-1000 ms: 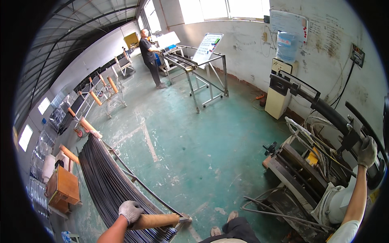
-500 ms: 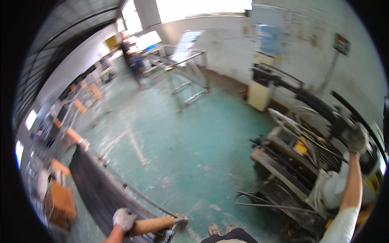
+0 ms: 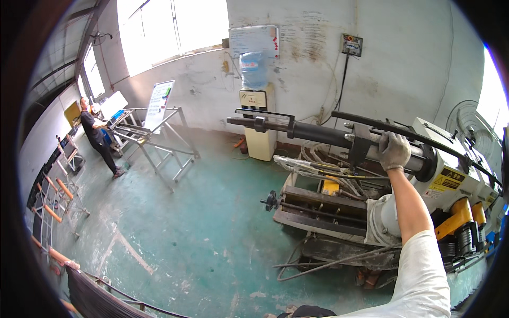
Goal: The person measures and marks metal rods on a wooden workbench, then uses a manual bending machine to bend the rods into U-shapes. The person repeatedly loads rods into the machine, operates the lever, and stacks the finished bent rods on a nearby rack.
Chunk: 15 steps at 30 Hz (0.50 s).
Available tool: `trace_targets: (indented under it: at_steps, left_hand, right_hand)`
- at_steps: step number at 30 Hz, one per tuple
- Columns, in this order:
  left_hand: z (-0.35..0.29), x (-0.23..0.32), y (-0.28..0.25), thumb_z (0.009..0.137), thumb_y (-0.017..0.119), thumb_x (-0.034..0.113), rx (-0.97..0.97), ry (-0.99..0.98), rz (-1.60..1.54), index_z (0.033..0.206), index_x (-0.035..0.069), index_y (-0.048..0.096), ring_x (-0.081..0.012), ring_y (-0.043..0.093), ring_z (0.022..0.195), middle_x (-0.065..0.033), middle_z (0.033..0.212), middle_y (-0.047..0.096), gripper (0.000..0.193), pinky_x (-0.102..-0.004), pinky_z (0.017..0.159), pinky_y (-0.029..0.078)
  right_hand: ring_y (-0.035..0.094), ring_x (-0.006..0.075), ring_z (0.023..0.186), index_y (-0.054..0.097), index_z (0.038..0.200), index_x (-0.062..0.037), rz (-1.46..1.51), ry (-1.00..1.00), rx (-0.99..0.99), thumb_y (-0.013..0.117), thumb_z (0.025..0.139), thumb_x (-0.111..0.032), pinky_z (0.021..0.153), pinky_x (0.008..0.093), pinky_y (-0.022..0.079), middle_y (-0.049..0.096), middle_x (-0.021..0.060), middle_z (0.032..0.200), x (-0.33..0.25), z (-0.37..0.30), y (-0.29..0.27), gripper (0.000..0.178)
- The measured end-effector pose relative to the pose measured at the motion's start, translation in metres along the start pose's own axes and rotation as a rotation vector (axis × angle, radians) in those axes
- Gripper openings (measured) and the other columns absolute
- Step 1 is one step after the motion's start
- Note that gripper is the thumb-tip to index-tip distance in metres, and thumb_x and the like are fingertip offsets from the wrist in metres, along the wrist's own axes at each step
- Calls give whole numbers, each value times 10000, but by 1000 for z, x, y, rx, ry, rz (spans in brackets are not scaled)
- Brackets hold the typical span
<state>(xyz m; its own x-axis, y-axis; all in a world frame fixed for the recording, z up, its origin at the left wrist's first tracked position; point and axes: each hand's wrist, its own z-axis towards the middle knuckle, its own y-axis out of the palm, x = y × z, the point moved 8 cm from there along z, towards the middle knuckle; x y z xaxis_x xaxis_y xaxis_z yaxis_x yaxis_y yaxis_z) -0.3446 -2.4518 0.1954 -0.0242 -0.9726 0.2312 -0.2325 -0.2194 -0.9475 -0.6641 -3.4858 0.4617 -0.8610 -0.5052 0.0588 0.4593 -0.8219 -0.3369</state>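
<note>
My right hand (image 3: pixel 394 152), in a grey work glove, reaches up to the large bending-type machine (image 3: pixel 424 180). Its fingers curl at the long black bar (image 3: pixel 440 146) along the top, above the silver shaft (image 3: pixel 418 157). The contact under the palm is hidden. From the shaft a thick black cylinder (image 3: pixel 321 133) extends left, ending in a thinner rod. My left hand is out of view. At the lower left, a rack edge (image 3: pixel 140 305) shows beside a bundle of dark rods or tubes (image 3: pixel 95 297).
A black handwheel (image 3: pixel 272 201) and bent loose rods (image 3: pixel 318 267) stick out from the machine's base. A water dispenser (image 3: pixel 260 127) stands by the wall. Farther left are a metal frame table (image 3: pixel 164 140), a whiteboard (image 3: pixel 159 106), a standing person (image 3: pixel 95 132) and padded racks (image 3: pixel 53 212).
The view has swung right, bringing the machine toward the middle. My left hand, earlier on the rack's tan padded bar, has left view. My right hand stays at the machine.
</note>
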Motion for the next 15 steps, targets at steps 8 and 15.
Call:
trace_targets:
  at_steps: [8,15]
  left_hand:
    - [-6,49,-34,809,779,408,-54,-192,144,1002,92,888,-442,795,1007,-228,1015,818,386,-506,933,643]
    - [-11,28,-18,834,755,462,-118,-257,177,1078,164,915,-406,812,1094,-192,1094,849,417,-493,1009,647]
  right_hand:
    - [722,410,998,741,1100,-120,0,-90,-71,591,1126,-332,892,541,587,754,158,1025,39,-25,31,261]
    - [727,405,1102,755,1180,-106,-22,-25,-147,596,1152,-327,958,530,585,778,153,1118,36,-18,39,274]
